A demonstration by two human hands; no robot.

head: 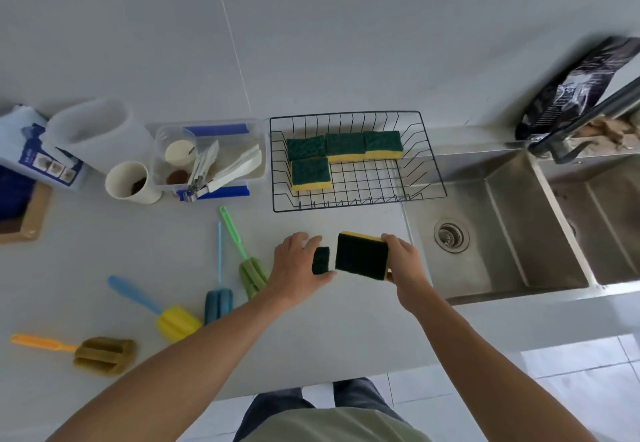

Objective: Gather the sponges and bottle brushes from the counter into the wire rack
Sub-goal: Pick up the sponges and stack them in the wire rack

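Note:
The black wire rack stands at the back of the counter and holds several green-and-yellow sponges. In front of it my right hand grips a green-topped yellow sponge, lifted and tilted. My left hand covers and grips another sponge, of which only a green corner shows. Several bottle brushes lie on the counter to the left: a green one, a blue one, one with a yellow head and an orange-handled olive one.
A steel double sink lies right of the rack. A clear container of utensils, a cup, a white jug and a box stand at the back left. The counter's front edge runs near my body.

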